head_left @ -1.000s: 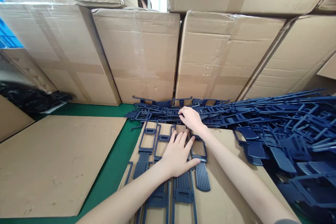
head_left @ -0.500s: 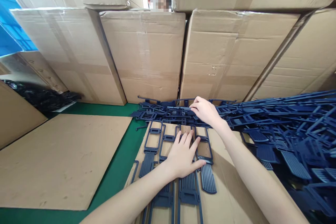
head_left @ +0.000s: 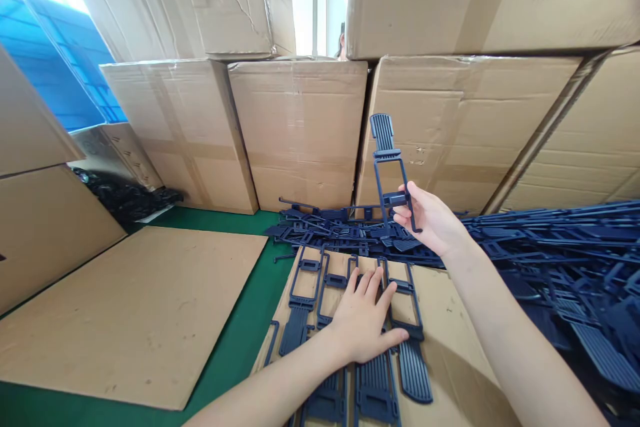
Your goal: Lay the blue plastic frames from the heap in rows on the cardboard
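Observation:
A dark blue plastic frame piece with a ribbed paddle end (head_left: 384, 133) is raised upright in my right hand (head_left: 434, 220), whose fingers close on its lower side near the crossbar. My left hand (head_left: 367, 317) lies flat with fingers spread over similar pieces laid in a row on a cardboard sheet (head_left: 450, 333). One laid piece with a ribbed paddle (head_left: 415, 373) is just right of my left thumb. Another ribbed piece (head_left: 295, 327) lies at the row's left. My left palm hides part of the middle pieces.
A tangled heap of blue plastic pieces (head_left: 590, 273) stretches along the back and right. Cardboard boxes (head_left: 300, 133) are stacked behind it. A bare cardboard sheet (head_left: 125, 313) lies left on the green surface (head_left: 240, 320), near a black plastic bag (head_left: 120, 197). Part of a person shows through the gap.
My right hand has lifted a blue plastic piece from the heap and holds it upright. My left hand stays flat on the laid pieces. The view has shifted slightly.

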Demonstrator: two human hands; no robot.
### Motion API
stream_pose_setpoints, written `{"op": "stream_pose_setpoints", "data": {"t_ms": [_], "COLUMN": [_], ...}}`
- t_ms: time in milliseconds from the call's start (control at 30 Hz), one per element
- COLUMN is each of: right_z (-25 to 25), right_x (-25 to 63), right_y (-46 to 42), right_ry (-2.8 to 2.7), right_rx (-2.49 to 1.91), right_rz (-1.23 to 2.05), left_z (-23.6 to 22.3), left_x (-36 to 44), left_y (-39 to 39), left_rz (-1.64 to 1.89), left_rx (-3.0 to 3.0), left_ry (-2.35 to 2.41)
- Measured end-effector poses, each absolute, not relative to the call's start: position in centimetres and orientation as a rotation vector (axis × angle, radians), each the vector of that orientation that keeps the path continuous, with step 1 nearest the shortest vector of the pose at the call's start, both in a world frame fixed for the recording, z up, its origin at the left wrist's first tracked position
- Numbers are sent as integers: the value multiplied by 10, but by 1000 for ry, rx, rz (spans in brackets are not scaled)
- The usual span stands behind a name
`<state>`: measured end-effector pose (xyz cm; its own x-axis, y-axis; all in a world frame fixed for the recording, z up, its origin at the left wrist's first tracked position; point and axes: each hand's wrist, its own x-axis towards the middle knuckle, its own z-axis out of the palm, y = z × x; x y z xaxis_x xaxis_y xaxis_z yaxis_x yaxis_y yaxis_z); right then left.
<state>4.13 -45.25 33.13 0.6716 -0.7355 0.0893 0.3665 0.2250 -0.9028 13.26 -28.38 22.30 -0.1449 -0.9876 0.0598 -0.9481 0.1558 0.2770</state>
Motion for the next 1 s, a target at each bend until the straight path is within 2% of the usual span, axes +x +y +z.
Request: {"op": "stream_pose_setpoints", "data": {"t_ms": [400,467,600,800,900,1000], "right_z": [326,332,346,371,373,354], "right_x": [50,46,23,-18,-30,-41], "right_y": [-440,-437,-431,-416,-403,-391], "right_ry": [377,333,151,11,69,204], "right_rx": [-1067,-1097,-1443,-1462,-1542,-1658], "right_rz": [-591,-628,-783,-1069,-1097,-1040], "left_z": [226,227,223,217,216,215], "left_x": [131,130,129,129,128,128], "left_y": [-285,-284,-282,-282,-283,-284], "left_rz": [-266,-270,-307,-156,-198,-196], "left_rx": [1912,1912,1893,1849,1882,1877], "left_ry": [-2211,-2206,-2213,-2187,-2189,-2183]}}
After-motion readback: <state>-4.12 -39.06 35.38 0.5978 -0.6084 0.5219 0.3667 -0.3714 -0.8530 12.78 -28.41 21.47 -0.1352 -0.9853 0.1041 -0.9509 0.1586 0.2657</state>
